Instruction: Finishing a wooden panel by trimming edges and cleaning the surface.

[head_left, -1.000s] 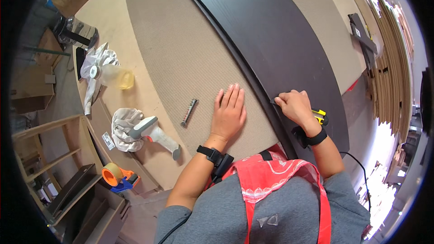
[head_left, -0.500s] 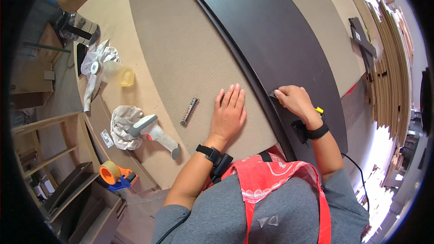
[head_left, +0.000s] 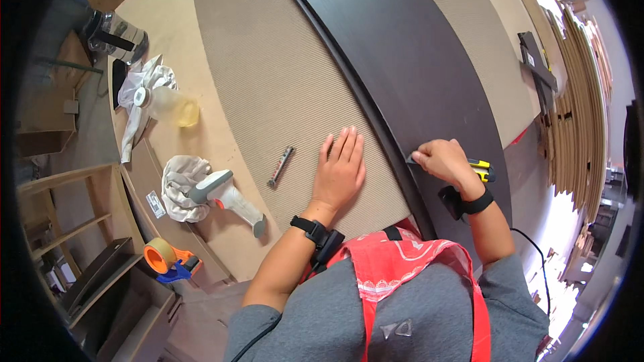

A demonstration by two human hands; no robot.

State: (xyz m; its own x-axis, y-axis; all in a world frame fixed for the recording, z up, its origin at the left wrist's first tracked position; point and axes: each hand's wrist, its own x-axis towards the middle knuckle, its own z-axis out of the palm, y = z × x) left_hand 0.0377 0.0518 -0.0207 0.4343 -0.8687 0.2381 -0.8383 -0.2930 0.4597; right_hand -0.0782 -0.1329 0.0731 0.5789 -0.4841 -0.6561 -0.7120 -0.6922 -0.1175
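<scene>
On the corrugated cardboard (head_left: 261, 47) my left hand (head_left: 340, 166) lies flat, fingers stretched, just left of a long dark wood-grain panel (head_left: 402, 60). My right hand (head_left: 443, 161) is closed over the near part of the panel, close to its left edge. It grips what looks like a utility knife (head_left: 481, 169): the yellow and black end sticks out behind the hand, and a dark tip shows at the fingertips. Most of the knife is hidden in the fist. A narrow strip with small coloured pieces (head_left: 281, 167) rests to the left of my left hand.
Along the table's left side are a scanner gun (head_left: 228, 198) on a pale cloth (head_left: 181, 188), a bottle of yellow liquid (head_left: 171, 107), a clear jug (head_left: 117, 37) and a tape dispenser (head_left: 171, 259). Cardboard sheets (head_left: 577, 94) stack at the right.
My right hand has drawn a little toward me along the panel's edge. More of the yellow knife end shows behind it. My left hand has stayed nearly still.
</scene>
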